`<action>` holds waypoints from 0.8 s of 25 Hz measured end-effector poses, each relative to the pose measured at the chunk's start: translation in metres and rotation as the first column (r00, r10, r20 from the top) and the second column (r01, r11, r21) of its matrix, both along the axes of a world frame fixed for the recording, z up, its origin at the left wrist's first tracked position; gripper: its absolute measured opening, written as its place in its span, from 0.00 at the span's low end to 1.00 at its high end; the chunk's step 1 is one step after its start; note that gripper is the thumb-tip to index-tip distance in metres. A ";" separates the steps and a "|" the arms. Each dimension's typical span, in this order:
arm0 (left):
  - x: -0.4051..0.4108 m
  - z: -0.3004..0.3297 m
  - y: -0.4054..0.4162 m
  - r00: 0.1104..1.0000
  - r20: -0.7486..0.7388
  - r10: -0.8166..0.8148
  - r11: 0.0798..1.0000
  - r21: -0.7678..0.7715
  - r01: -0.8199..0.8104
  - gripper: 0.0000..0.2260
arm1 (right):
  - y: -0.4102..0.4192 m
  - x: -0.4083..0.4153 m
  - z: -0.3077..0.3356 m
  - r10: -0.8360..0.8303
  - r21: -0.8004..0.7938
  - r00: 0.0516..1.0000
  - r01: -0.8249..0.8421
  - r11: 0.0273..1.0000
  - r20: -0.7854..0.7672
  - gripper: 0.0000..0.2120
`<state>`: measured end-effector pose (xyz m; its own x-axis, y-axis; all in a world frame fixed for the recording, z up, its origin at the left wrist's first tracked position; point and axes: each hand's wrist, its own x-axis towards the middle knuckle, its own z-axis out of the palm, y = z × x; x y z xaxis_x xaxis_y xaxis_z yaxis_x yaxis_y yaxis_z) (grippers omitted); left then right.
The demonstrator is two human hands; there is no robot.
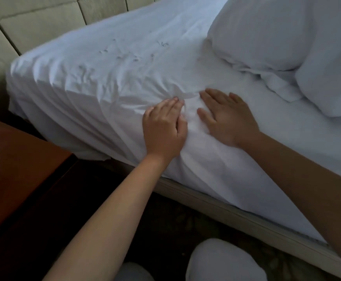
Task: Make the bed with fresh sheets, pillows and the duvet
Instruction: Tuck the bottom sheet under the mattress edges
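Presently both hands lie on the white fitted sheet [108, 78] near the mattress's side edge, close to the corner by the padded headboard [33, 23]. Left hand [163, 126]: palm down on the sheet at the edge, fingers straight and together, holding nothing. Right hand [226, 116]: flat, fingers spread, pressing the sheet just beside the left. Creases radiate between and above the hands; the sheet is wrinkled toward the corner and hangs over the mattress side. Two white pillows [267, 33] lie on the sheet at upper right, well apart from the left hand, near the right. A reddish wooden bedside table [23, 159] stands at lower left, beside the bed.
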<state>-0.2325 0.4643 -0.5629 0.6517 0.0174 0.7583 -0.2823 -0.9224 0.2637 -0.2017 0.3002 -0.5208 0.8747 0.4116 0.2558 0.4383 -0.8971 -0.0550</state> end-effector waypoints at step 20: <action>-0.091 0.305 -0.095 0.321 -0.943 0.089 0.996 0.094 -0.002 0.12 | -0.099 -0.137 0.226 -0.318 0.119 0.575 0.596 0.794 -0.754 0.16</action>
<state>-0.3233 0.3697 -0.2580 0.9272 0.0540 -0.3706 0.1610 -0.9510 0.2641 -0.3388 0.2012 -0.2944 0.8915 -0.0834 -0.4453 -0.3133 -0.8233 -0.4733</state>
